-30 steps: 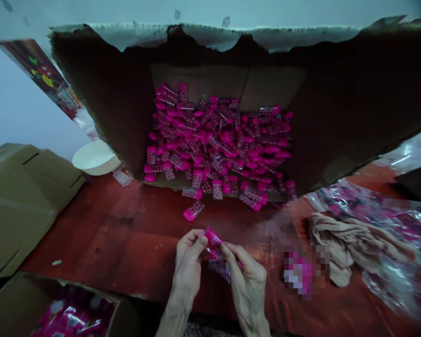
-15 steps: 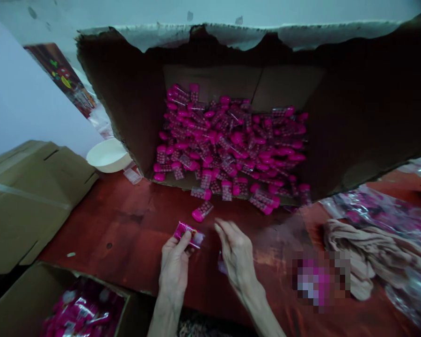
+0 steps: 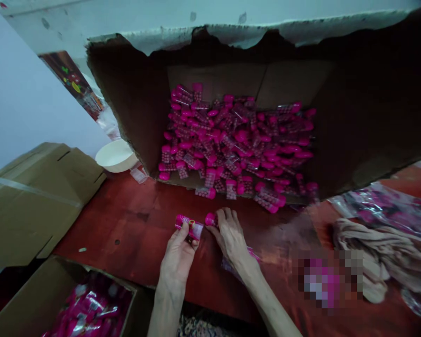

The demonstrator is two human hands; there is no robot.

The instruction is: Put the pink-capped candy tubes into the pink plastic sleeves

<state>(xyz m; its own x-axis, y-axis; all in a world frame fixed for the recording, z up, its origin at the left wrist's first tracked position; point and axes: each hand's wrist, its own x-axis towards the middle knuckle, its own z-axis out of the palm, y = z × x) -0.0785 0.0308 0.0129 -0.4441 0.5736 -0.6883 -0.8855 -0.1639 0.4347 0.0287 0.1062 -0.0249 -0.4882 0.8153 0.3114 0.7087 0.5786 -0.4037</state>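
Between the thumb and fingers of my left hand (image 3: 179, 250) is a small pink printed packet (image 3: 189, 226), held above the red table. My right hand (image 3: 231, 236) closes around a small bottle with a pink cap (image 3: 210, 219); its body is mostly hidden by the fingers. Under my right wrist lies some clear and pink wrapping (image 3: 253, 254), partly covered. Beyond both hands, a large open cardboard box (image 3: 126, 93) lies on its side, with a heap of clear bottles with pink caps (image 3: 231, 140) in it.
An open box (image 3: 24, 299) with shiny pink packets stands at the lower left, below a closed carton (image 3: 31, 201). A white bowl (image 3: 115, 156) sits left of the large box. At the right are a beige cloth (image 3: 368, 252), plastic bags (image 3: 386, 206) and a pixelated patch.
My right hand has moved onto the loose bottle in front of the large box and closed on it. My left hand still holds the packet, now turned slightly. The view has shifted a little.
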